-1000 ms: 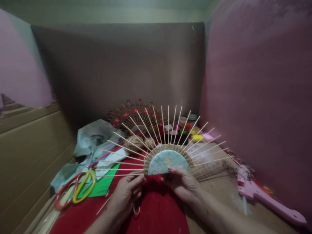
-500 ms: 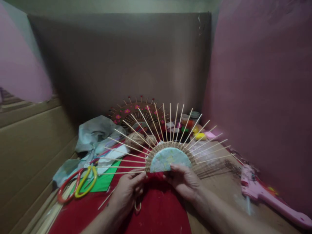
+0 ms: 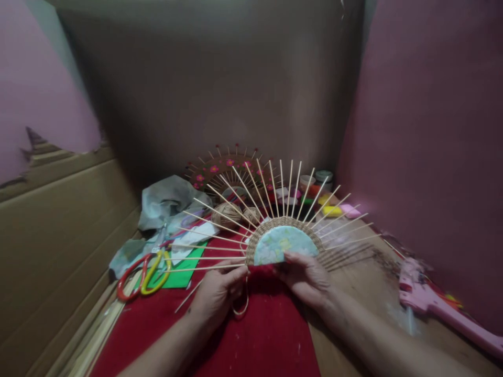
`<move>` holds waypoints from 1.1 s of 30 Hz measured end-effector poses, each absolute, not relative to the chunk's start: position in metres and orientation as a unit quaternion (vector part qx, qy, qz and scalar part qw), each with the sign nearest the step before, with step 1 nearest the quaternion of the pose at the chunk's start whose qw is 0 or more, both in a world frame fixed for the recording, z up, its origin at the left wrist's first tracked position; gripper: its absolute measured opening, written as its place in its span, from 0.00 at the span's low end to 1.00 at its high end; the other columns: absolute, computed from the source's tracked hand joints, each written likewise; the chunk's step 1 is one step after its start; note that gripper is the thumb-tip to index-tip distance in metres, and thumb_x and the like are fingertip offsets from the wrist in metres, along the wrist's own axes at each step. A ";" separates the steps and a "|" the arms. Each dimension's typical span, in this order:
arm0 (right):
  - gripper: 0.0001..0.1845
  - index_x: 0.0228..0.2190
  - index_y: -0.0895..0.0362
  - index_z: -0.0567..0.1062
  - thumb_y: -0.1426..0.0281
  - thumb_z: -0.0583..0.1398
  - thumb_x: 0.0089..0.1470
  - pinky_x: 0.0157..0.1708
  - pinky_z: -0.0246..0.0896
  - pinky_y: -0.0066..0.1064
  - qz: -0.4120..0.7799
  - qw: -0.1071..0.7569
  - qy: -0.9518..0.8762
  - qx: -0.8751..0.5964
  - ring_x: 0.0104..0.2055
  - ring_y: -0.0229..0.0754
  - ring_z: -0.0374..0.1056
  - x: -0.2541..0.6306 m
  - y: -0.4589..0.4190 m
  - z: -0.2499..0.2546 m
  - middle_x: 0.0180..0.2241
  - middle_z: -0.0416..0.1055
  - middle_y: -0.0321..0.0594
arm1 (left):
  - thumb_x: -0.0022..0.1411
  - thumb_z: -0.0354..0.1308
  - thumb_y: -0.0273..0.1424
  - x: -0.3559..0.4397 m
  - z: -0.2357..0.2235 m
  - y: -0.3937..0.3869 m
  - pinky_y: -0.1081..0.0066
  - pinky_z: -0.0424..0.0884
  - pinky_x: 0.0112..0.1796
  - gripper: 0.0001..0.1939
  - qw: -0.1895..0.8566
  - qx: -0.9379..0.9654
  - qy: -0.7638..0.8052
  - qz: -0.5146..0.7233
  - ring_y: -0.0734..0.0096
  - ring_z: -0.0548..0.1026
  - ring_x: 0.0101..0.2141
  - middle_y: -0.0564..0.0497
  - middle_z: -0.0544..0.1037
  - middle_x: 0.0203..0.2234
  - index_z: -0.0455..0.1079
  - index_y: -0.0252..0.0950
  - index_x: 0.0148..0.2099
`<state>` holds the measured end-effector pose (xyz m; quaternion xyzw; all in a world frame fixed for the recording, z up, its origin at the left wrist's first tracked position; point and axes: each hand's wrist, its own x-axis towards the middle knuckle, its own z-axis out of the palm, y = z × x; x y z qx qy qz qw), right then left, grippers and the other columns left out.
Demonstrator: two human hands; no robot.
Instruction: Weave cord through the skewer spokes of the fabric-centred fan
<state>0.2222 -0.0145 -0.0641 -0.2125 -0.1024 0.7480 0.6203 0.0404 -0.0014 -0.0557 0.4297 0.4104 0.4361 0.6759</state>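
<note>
Both hands hold a half-round fan frame (image 3: 286, 245), with a pale blue patterned centre, a woven twine rim (image 3: 271, 226) and many thin sticks (image 3: 257, 188) spreading outward. My left hand (image 3: 222, 288) is closed at the frame's lower left corner, fingers pinched by the lowest stick. A loop of twine (image 3: 247, 303) hangs down beside these fingers. My right hand (image 3: 306, 277) grips the lower edge, thumb on the blue face and fingers hidden behind. Beneath lies a red cloth (image 3: 271, 335).
Scissors (image 3: 147, 280) with red and yellow handles lie left on green paper (image 3: 188, 275). Twine balls (image 3: 227, 215) and a flowered fan (image 3: 231, 167) sit behind. A pink glue gun (image 3: 424, 298) rests at right. Cardboard (image 3: 66, 225) stands along the left; a pink wall (image 3: 424, 131) rises right.
The view has shifted, so everything appears further right and slightly higher. Both hands keep hold of the fan frame. More of the twine loop shows beside the left hand.
</note>
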 end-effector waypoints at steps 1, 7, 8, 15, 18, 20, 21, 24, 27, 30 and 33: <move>0.09 0.23 0.59 0.73 0.82 0.64 0.36 0.34 0.64 0.35 0.747 0.622 -0.102 -0.212 0.29 0.39 0.67 0.222 -0.015 -0.064 0.25 0.74 0.38 | 0.48 0.64 0.31 0.041 -0.056 -0.002 0.79 0.42 0.18 0.12 0.679 0.429 0.408 0.435 0.86 0.48 0.15 0.60 0.55 0.13 0.73 0.30 0.36; 0.10 0.25 0.61 0.74 0.82 0.63 0.35 0.34 0.63 0.34 0.746 0.624 -0.096 -0.213 0.29 0.40 0.68 0.221 -0.015 -0.061 0.25 0.74 0.42 | 0.47 0.64 0.30 0.041 -0.058 0.000 0.79 0.43 0.17 0.10 0.686 0.427 0.398 0.434 0.87 0.48 0.15 0.57 0.63 0.16 0.73 0.30 0.33; 0.09 0.25 0.62 0.74 0.82 0.63 0.36 0.34 0.63 0.34 0.747 0.623 -0.099 -0.211 0.29 0.40 0.68 0.221 -0.014 -0.061 0.25 0.74 0.42 | 0.47 0.64 0.30 0.041 -0.058 0.000 0.80 0.44 0.17 0.10 0.686 0.423 0.400 0.435 0.88 0.48 0.15 0.57 0.64 0.16 0.73 0.30 0.33; 0.09 0.25 0.63 0.74 0.81 0.63 0.35 0.35 0.63 0.34 0.750 0.621 -0.106 -0.201 0.28 0.40 0.68 0.220 -0.014 -0.062 0.25 0.74 0.42 | 0.46 0.66 0.29 0.042 -0.054 0.000 0.81 0.55 0.17 0.12 0.692 0.404 0.422 0.424 0.85 0.60 0.14 0.54 0.71 0.17 0.73 0.31 0.35; 0.09 0.25 0.63 0.74 0.82 0.63 0.35 0.35 0.63 0.33 0.753 0.619 -0.107 -0.195 0.28 0.39 0.67 0.220 -0.014 -0.062 0.24 0.74 0.41 | 0.45 0.66 0.28 0.044 -0.049 -0.001 0.80 0.60 0.18 0.13 0.691 0.398 0.426 0.427 0.82 0.64 0.14 0.52 0.74 0.19 0.73 0.31 0.36; 0.09 0.24 0.63 0.73 0.82 0.63 0.35 0.35 0.63 0.33 0.750 0.622 -0.110 -0.195 0.28 0.39 0.67 0.220 -0.013 -0.062 0.24 0.73 0.41 | 0.43 0.67 0.26 0.045 -0.046 -0.002 0.77 0.66 0.24 0.14 0.691 0.392 0.425 0.433 0.75 0.71 0.21 0.48 0.77 0.24 0.73 0.31 0.35; 0.09 0.25 0.63 0.73 0.82 0.63 0.35 0.35 0.62 0.34 0.748 0.624 -0.111 -0.199 0.28 0.39 0.67 0.220 -0.013 -0.063 0.25 0.73 0.41 | 0.42 0.67 0.26 0.046 -0.045 -0.003 0.76 0.66 0.24 0.13 0.690 0.390 0.429 0.433 0.73 0.73 0.22 0.47 0.78 0.25 0.73 0.31 0.34; 0.08 0.24 0.63 0.73 0.81 0.63 0.35 0.35 0.62 0.34 0.744 0.625 -0.116 -0.207 0.27 0.39 0.66 0.220 -0.012 -0.064 0.24 0.73 0.41 | 0.41 0.68 0.26 0.046 -0.045 -0.003 0.79 0.63 0.19 0.14 0.682 0.388 0.444 0.432 0.73 0.72 0.20 0.46 0.78 0.25 0.73 0.31 0.34; 0.07 0.23 0.63 0.74 0.80 0.63 0.34 0.35 0.61 0.34 0.749 0.618 -0.123 -0.207 0.26 0.39 0.66 0.219 -0.012 -0.063 0.22 0.72 0.41 | 0.42 0.68 0.27 0.045 -0.050 -0.001 0.80 0.60 0.17 0.15 0.682 0.390 0.444 0.431 0.78 0.69 0.17 0.48 0.77 0.24 0.73 0.32 0.35; 0.07 0.23 0.63 0.74 0.80 0.63 0.34 0.36 0.61 0.35 0.755 0.609 -0.133 -0.203 0.26 0.39 0.66 0.218 -0.014 -0.061 0.22 0.72 0.41 | 0.43 0.67 0.27 0.046 -0.054 -0.002 0.79 0.61 0.18 0.14 0.689 0.394 0.427 0.433 0.79 0.67 0.16 0.50 0.76 0.22 0.73 0.33 0.35; 0.06 0.23 0.64 0.75 0.78 0.64 0.35 0.37 0.61 0.36 0.760 0.594 -0.164 -0.208 0.26 0.39 0.65 0.216 -0.018 -0.059 0.22 0.72 0.41 | 0.42 0.67 0.27 0.052 -0.055 -0.007 0.77 0.64 0.23 0.12 0.697 0.393 0.404 0.444 0.80 0.67 0.18 0.52 0.73 0.19 0.74 0.33 0.34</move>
